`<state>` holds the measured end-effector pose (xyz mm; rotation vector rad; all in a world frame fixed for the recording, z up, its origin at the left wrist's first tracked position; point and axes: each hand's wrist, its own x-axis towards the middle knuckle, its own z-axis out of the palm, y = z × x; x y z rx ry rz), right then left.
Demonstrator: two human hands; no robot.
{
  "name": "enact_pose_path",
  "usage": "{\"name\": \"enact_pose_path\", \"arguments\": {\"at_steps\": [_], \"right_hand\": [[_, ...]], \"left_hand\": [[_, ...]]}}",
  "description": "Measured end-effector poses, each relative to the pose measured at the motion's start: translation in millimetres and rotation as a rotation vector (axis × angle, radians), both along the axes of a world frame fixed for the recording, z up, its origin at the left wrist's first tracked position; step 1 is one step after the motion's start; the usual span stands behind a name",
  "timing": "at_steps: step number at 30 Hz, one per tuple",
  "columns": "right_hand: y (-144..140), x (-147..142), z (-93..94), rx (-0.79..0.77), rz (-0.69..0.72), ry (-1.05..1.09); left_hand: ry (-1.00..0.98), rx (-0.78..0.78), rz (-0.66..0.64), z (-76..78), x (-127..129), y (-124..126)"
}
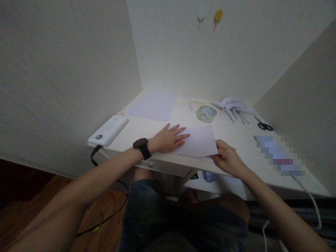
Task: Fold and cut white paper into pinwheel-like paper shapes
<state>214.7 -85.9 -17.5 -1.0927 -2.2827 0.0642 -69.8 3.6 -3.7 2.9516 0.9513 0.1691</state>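
Observation:
A white sheet of paper lies near the front edge of a pale desk. My left hand, with a black watch on its wrist, lies flat on the sheet's left side, fingers spread. Over at the sheet's front right corner, my right hand pinches the paper's edge between thumb and fingers.
A second white sheet lies at the back left. A white device with a black cable sits on the left edge. A roll of clear tape, folded paper pieces and black scissors are at the back right.

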Motion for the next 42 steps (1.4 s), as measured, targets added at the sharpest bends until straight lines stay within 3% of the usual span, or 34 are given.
{"name": "enact_pose_path", "arguments": {"at_steps": [37, 42], "right_hand": [[-2, 29, 1.2, -0.087, 0.034, 0.046], [-3, 43, -2.2, -0.091, -0.032, 0.059]], "left_hand": [[0.08, -0.04, -0.028, 12.3, 1, -5], [0.057, -0.028, -0.021, 9.8, 0, -3]]}}
